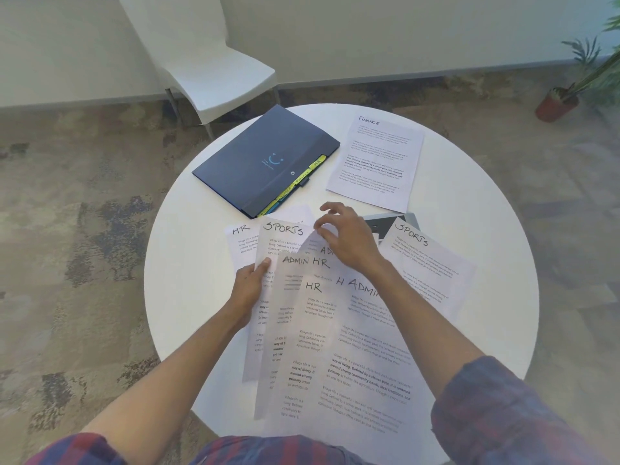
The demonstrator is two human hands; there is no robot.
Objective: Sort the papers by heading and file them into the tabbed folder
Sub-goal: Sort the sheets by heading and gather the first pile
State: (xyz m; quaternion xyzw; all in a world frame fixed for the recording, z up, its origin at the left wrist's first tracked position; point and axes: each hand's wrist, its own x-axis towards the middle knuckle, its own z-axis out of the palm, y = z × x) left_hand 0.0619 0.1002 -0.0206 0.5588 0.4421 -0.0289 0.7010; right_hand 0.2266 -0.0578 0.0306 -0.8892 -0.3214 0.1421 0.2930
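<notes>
The left hand [250, 283] grips the fanned papers [312, 330] at their left edge, thumb on top; the right hand [345, 238] pinches one sheet's top corner. Peel it slowly, reading its heading. The closed tabbed folder [265, 159] lies far left on the counter [486, 203].

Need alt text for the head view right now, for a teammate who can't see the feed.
A person fans a stack of papers headed HR, ADMIN and SPORTS over a round white table: the left hand grips the stack's left edge, the right hand pinches a sheet's top corner. Beyond lie a closed navy tabbed folder, a FINANCE sheet and a separate SPORTS sheet.
</notes>
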